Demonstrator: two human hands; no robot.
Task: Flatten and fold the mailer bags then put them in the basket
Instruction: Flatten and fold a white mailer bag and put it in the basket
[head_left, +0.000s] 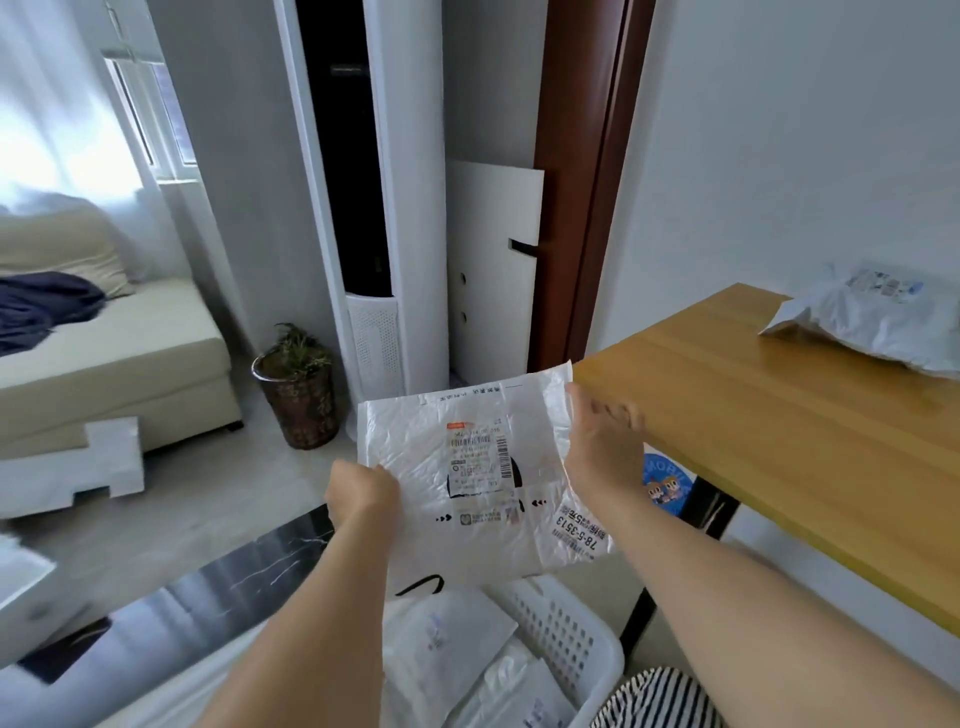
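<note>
Two hands on one mailer: a wrinkled white plastic mailer bag (467, 467) with a printed shipping label is held up in the air, spread roughly flat, label side toward the camera. Left hand (363, 493) has its grip curled closed on the bag's left edge, about mid-height. Right hand (602, 441) is at the bag's right edge near the top corner; fingers wrap behind the plastic, thumb side forward, so its grip is closed on the bag too. Bag's lower right section with black printed numbers is creased and angled.

White perforated plastic laundry basket (566, 629) sits directly below the held bag. Inside it lie several flattened white mailers (447, 639), stacked loosely; exact count unclear.

Relative to the basket: the wooden surface (779, 415) with black legs is up and to the right. A crumpled grey-white mailer bag (872, 322) with a label rests on the surface's far end, well apart from the hands. A blue round sticker or container (667, 483) shows under the surface edge, just beside the right wrist; can't tell what it is.

Left of the basket: a dark glossy marble-look slab (234, 587). Farther back left: a woven dark planter with a small plant (298, 400), a tall white cylindrical tower unit (395, 208), a cream sofa (114, 353) with a navy cloth (41, 306) on it. Striped fabric (654, 696) sits just right of the basket.
</note>
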